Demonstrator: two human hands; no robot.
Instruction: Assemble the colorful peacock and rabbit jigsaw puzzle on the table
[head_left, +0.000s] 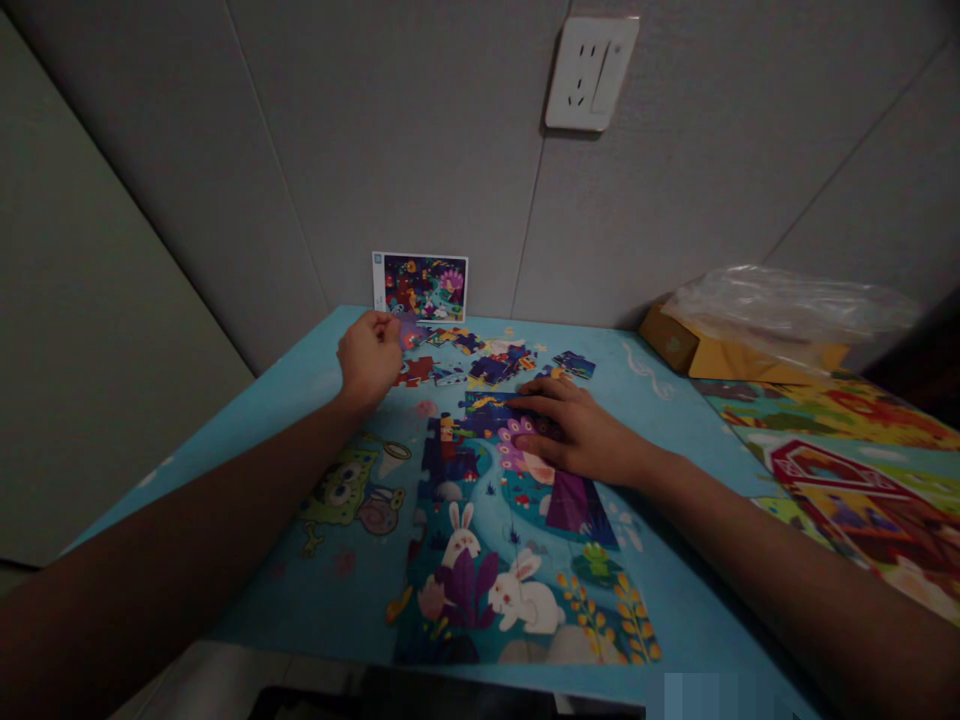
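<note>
A partly assembled jigsaw puzzle [517,530] with white rabbits, plants and a stream lies on the blue tabletop. My right hand [574,425] rests on its upper right part, fingers spread and lying flat over the pink flower-like shape. My left hand [373,352] is at the far left of the table, thumb and fingers pinched on a purplish puzzle piece [412,333]. Loose puzzle pieces [491,369] lie between the hands, beyond the assembled part. Just behind my left hand, a picture card [425,288] with the coloured scene leans upright against the wall.
To the right lies another colourful picture [862,480] with a red barn shape. Behind it stands a yellow-brown box [720,345] with clear plastic wrap [787,305] on top. The grey wall with a socket [592,75] borders the table's far edge.
</note>
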